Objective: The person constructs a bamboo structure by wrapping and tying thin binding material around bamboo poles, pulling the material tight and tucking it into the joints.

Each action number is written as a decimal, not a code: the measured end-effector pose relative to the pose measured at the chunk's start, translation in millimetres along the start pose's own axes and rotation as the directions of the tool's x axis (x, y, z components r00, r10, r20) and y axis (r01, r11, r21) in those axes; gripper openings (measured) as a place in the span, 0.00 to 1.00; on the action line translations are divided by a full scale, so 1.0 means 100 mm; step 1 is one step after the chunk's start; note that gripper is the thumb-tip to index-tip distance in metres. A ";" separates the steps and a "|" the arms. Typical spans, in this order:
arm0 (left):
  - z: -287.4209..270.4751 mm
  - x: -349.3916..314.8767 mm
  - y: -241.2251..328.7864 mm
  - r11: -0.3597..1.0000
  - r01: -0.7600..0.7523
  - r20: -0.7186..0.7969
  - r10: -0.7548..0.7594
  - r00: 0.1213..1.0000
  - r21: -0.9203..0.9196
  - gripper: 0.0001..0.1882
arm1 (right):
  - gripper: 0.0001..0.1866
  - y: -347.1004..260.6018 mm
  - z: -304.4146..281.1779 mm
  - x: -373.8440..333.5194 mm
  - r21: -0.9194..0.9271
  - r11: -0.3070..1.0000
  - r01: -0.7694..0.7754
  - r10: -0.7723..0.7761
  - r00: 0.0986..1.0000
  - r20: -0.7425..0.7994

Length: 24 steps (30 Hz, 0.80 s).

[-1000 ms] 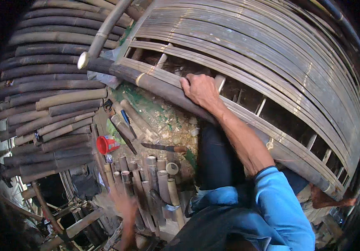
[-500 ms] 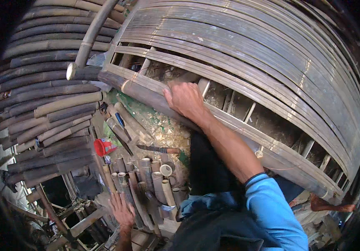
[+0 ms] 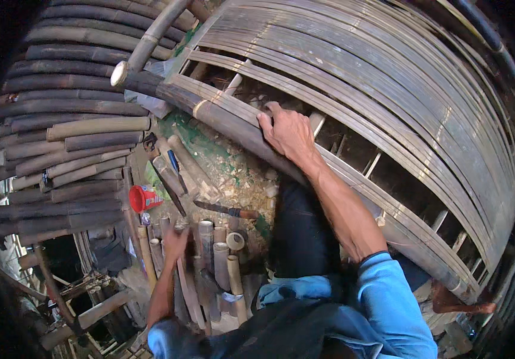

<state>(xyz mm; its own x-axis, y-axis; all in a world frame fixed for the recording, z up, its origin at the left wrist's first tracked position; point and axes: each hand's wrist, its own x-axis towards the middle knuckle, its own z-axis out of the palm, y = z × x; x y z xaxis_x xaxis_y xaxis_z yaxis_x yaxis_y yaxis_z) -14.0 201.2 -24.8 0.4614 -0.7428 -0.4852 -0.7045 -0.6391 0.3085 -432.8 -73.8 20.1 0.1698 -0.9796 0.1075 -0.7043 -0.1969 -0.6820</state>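
Farther forward than half a second ago, the left hand (image 3: 175,240) reaches over bamboo lengths (image 3: 220,260) bunched upright left of the dark-clad leg (image 3: 305,230), perhaps to stay standing; head-view blur hides whether it grips one. The right hand (image 3: 288,133) curls around the front slats (image 3: 224,103) of a bamboo frame (image 3: 341,75), apparently for support; a knife (image 3: 227,210) lies nearby.

Dim, uneven light, with bright white gaps at the far left. The bamboo slats (image 3: 353,66) carry a pale sheen and bow with fisheye distortion. Shadow blackens one trouser leg (image 3: 305,233); the left hand (image 3: 175,240) is blurred. Black vignetting rounds the corners.
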 end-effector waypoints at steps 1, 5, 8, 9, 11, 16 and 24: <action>0.09 0.13 0.82 0.989 -0.098 -0.095 0.087 0.992 -0.108 0.38 | 0.25 -0.04 0.03 0.03 0.028 0.998 -0.063 0.062 0.998 0.026; 0.39 0.94 2.01 0.664 -0.419 -0.340 0.254 0.906 -0.619 0.56 | 0.45 -0.26 0.04 0.41 0.051 0.982 -0.180 0.162 0.954 0.252; 0.59 1.09 2.81 0.332 -0.338 -0.278 0.215 0.936 -0.881 0.55 | 0.70 0.09 0.36 0.82 0.302 0.932 -0.199 0.099 0.943 0.317; 0.55 1.07 2.88 0.093 -0.190 -0.166 0.224 0.960 -0.977 0.55 | 0.70 0.07 0.42 0.90 0.293 0.935 -0.198 0.097 0.940 0.326; 0.43 1.06 2.85 0.143 -0.106 -0.049 0.353 0.934 -0.984 0.44 | 0.70 0.03 0.52 1.03 0.459 0.856 -0.237 0.040 0.916 0.398; -0.14 0.96 2.36 0.558 -0.080 0.180 0.396 0.900 -0.826 0.14 | 0.52 -0.02 0.60 0.98 0.642 0.735 -0.219 -0.064 0.920 0.387; -1.02 0.61 1.29 0.222 -0.332 -0.244 0.348 0.905 -0.917 0.20 | 0.43 -0.16 0.40 0.93 0.501 0.847 -0.177 -0.079 0.890 0.448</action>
<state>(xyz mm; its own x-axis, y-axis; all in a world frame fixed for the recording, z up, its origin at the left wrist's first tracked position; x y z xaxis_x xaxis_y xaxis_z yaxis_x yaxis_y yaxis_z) -21.6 52.9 68.9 0.3043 -0.9434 -0.1323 0.1848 -0.0778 0.9797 -378.0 -159.8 12.4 0.5160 -0.8387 -0.1742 -0.2813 0.0262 -0.9593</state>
